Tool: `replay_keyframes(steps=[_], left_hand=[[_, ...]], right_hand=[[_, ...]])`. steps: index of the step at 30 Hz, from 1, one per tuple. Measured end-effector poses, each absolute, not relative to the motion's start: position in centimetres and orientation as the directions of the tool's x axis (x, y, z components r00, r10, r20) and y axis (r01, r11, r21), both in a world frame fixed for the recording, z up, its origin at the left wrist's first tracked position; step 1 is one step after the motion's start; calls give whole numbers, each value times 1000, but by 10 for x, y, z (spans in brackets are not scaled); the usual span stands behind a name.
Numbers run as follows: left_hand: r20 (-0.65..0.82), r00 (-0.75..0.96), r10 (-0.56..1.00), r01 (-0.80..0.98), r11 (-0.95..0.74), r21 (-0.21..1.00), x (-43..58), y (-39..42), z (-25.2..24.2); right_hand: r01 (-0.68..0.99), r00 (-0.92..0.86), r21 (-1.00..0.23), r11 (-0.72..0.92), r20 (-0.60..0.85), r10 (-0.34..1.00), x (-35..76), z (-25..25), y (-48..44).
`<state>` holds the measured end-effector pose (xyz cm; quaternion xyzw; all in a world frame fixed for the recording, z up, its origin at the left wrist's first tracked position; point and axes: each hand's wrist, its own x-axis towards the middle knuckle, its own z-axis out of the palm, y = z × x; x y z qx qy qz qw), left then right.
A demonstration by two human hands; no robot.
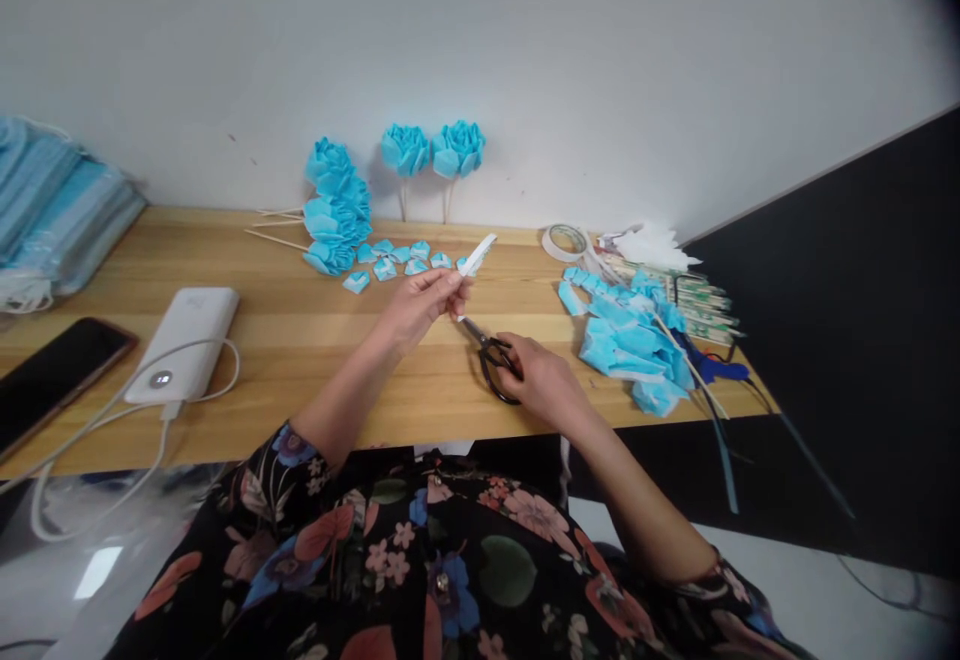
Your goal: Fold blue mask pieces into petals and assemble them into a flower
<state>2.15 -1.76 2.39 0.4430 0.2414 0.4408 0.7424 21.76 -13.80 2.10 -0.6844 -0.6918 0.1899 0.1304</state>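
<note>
My left hand (427, 302) pinches a narrow white strip (478, 254) that sticks up past the fingertips. In my right hand (546, 375) is a pair of black-handled scissors (489, 348), fingers through the loops. Its blades point up and left, with the tips by my left fingers at the strip's lower end; whether they touch it I cannot tell. Just behind my left hand lie several small folded blue pieces (385, 268). Blue paper-like flowers (336, 208) on thin sticks lie beyond them, and two more flowers (458, 150) lean upright against the wall.
On the right are a tape roll (565, 242), a heap of blue material (634, 335) and wrapped sticks (705, 308). A white power bank (184, 345) with a cable, a phone (56, 380) and packed face masks (64, 205) occupy the left. The wall stands behind the wooden table (292, 380).
</note>
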Motion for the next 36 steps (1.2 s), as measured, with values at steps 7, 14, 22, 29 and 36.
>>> replay_keyframes(steps=[7,14,22,29,36], left_hand=[[34,536,844,-463,259,848,20,-15,20],[23,546,838,-434,259,863,19,-15,19],[4,557,830,-414,274,868,19,-14,19],[20,572,820,-421,272,865,17,-9,17],[18,599,800,-405,283,869,15,-9,16]], right_hand=[[111,-100,-981,-161,-173,980,236,33,-142],[16,-251,-997,-76,-78,965,226,29,-144],[-8,-363,-997,-77,-69,929,228,31,-139],[-149,-424,-986,-74,-4,905,230,22,-133],[-107,-564,-994,-21,44,824,241,21,-114]])
